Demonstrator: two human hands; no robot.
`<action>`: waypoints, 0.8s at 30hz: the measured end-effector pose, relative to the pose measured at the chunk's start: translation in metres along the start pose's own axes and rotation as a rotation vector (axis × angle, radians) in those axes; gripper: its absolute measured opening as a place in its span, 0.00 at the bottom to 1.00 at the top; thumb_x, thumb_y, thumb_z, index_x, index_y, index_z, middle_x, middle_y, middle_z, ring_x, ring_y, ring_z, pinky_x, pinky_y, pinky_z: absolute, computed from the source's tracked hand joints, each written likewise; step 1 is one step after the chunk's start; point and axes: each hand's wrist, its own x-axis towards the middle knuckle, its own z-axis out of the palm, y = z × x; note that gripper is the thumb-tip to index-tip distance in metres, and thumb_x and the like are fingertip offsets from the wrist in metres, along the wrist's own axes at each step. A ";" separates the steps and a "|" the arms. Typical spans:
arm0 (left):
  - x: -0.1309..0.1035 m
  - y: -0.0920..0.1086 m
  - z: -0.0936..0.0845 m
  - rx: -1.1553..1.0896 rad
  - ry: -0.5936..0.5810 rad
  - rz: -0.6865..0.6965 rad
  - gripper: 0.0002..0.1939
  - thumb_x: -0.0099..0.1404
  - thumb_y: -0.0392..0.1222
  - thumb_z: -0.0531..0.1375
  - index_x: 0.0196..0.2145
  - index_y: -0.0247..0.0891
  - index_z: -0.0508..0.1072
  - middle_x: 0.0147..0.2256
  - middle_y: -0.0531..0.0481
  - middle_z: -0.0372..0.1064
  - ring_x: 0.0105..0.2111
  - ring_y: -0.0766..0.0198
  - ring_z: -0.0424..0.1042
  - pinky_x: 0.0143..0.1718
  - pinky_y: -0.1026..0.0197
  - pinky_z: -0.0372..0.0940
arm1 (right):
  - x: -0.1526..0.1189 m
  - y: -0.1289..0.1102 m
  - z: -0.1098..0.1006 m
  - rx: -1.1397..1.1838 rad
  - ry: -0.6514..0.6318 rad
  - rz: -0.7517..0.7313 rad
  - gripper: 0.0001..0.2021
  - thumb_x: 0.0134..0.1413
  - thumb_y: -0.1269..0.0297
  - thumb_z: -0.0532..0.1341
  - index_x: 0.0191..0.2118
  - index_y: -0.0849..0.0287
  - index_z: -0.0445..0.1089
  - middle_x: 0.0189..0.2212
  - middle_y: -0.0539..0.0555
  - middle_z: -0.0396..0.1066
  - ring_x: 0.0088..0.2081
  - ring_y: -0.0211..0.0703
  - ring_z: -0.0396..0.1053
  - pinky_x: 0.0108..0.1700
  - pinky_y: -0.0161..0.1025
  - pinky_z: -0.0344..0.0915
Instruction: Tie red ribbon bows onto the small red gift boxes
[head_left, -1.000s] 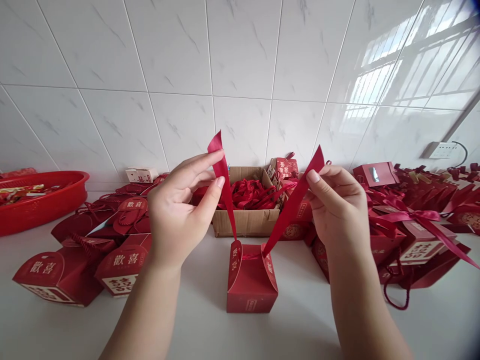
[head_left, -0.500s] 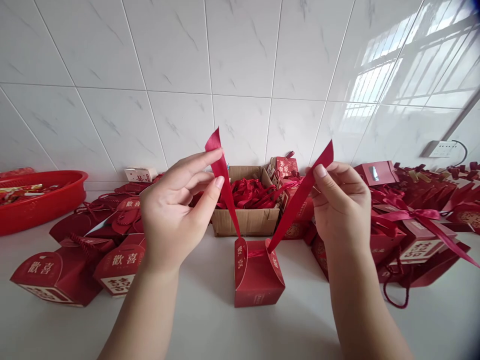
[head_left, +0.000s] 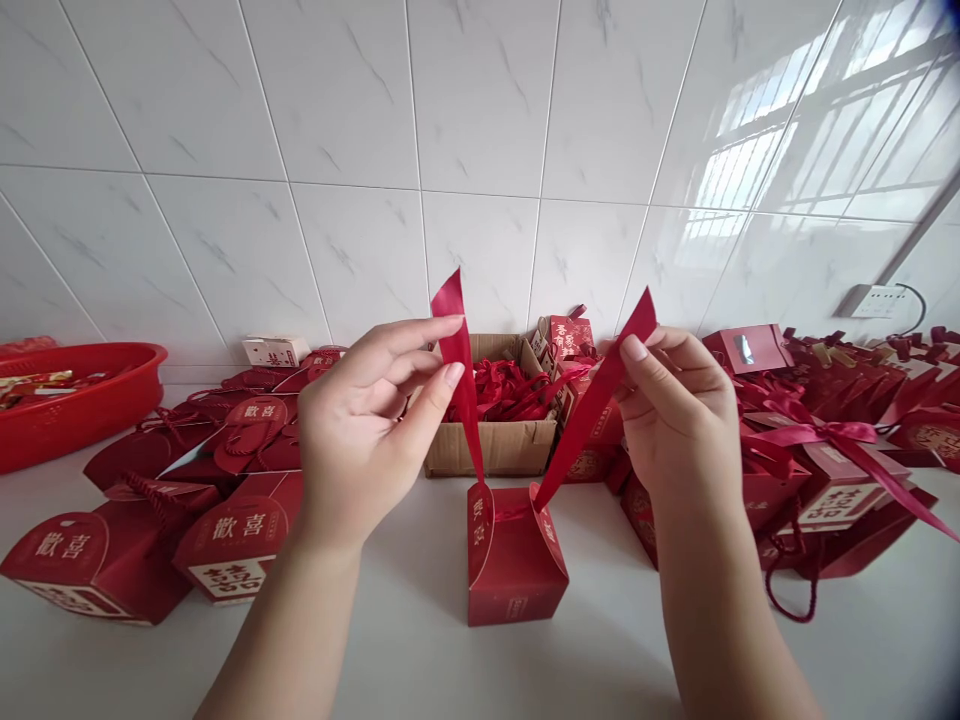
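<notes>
A small red gift box [head_left: 517,570] stands on the white counter in front of me, between my forearms. A red satin ribbon [head_left: 576,440] passes through its top flaps, and its two ends rise apart in a V. My left hand [head_left: 367,410] pinches one end between thumb and fingers, with the slanted tip poking up above the fingertips. The other end is pinched in my right hand [head_left: 679,410], its pointed tip also showing above the thumb. Both hands are raised above the box and do not touch it.
Behind the box sits a cardboard box [head_left: 487,450] full of red ribbons. Red gift boxes [head_left: 244,530] with cord handles crowd the left, near a red plastic basin [head_left: 82,420]. More boxes, one with a pink bow [head_left: 832,432], fill the right. A tiled wall [head_left: 480,120] rises behind.
My hands have come slightly closer together and a little lower, each still pinching its ribbon end. The view has shifted slightly; the gift box stays in place on the counter.
</notes>
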 end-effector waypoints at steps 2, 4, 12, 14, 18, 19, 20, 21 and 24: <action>0.000 0.000 0.002 -0.030 0.030 -0.007 0.11 0.58 0.35 0.66 0.39 0.43 0.74 0.35 0.52 0.74 0.33 0.65 0.75 0.36 0.63 0.74 | -0.001 -0.001 0.001 0.009 -0.031 0.007 0.06 0.51 0.64 0.66 0.32 0.54 0.68 0.31 0.48 0.73 0.33 0.36 0.73 0.33 0.31 0.70; -0.001 -0.001 0.003 -0.043 0.062 -0.020 0.08 0.57 0.34 0.66 0.35 0.42 0.73 0.32 0.54 0.73 0.32 0.66 0.74 0.35 0.64 0.73 | -0.002 -0.002 0.002 0.027 -0.055 0.022 0.06 0.52 0.65 0.66 0.33 0.54 0.68 0.31 0.48 0.73 0.32 0.35 0.74 0.33 0.32 0.71; -0.004 0.001 0.006 -0.118 -0.018 -0.087 0.07 0.61 0.34 0.63 0.36 0.43 0.78 0.34 0.53 0.76 0.33 0.66 0.75 0.36 0.64 0.72 | -0.001 0.000 0.001 0.092 -0.144 0.068 0.04 0.52 0.68 0.66 0.32 0.55 0.69 0.24 0.46 0.69 0.24 0.30 0.66 0.25 0.28 0.64; -0.005 0.003 0.006 -0.194 -0.074 -0.104 0.08 0.62 0.34 0.62 0.37 0.43 0.78 0.35 0.53 0.76 0.35 0.66 0.75 0.37 0.65 0.71 | -0.002 0.000 0.001 0.072 -0.210 0.103 0.03 0.54 0.66 0.65 0.33 0.55 0.69 0.22 0.45 0.68 0.19 0.29 0.61 0.20 0.28 0.58; -0.008 0.006 0.008 -0.256 -0.248 -0.136 0.07 0.64 0.35 0.59 0.38 0.42 0.77 0.34 0.50 0.75 0.35 0.64 0.74 0.35 0.64 0.71 | -0.005 0.001 0.004 0.000 -0.292 0.150 0.04 0.55 0.64 0.64 0.33 0.56 0.69 0.20 0.45 0.66 0.16 0.28 0.57 0.18 0.29 0.53; -0.009 0.007 0.009 -0.264 -0.280 -0.154 0.07 0.65 0.36 0.59 0.40 0.42 0.76 0.34 0.50 0.75 0.35 0.64 0.74 0.34 0.64 0.71 | -0.006 0.001 0.005 -0.016 -0.300 0.158 0.04 0.54 0.64 0.64 0.33 0.56 0.69 0.19 0.45 0.66 0.16 0.28 0.57 0.18 0.29 0.52; -0.009 0.008 0.010 -0.274 -0.304 -0.176 0.08 0.65 0.37 0.59 0.42 0.42 0.75 0.34 0.49 0.74 0.34 0.64 0.74 0.32 0.64 0.71 | -0.007 0.002 0.006 -0.027 -0.307 0.166 0.04 0.54 0.64 0.64 0.34 0.56 0.70 0.19 0.45 0.66 0.16 0.28 0.57 0.18 0.29 0.52; -0.010 0.008 0.012 -0.287 -0.315 -0.198 0.09 0.65 0.38 0.59 0.44 0.42 0.73 0.34 0.49 0.74 0.32 0.64 0.74 0.30 0.65 0.70 | -0.007 0.002 0.006 -0.034 -0.315 0.173 0.04 0.54 0.64 0.64 0.34 0.57 0.70 0.19 0.45 0.66 0.16 0.28 0.56 0.17 0.29 0.52; -0.013 0.008 0.015 -0.317 -0.325 -0.235 0.14 0.65 0.38 0.59 0.48 0.44 0.66 0.33 0.51 0.73 0.28 0.66 0.73 0.28 0.66 0.69 | -0.010 0.002 0.007 -0.065 -0.338 0.189 0.05 0.54 0.62 0.64 0.35 0.57 0.71 0.21 0.46 0.68 0.15 0.27 0.55 0.15 0.28 0.51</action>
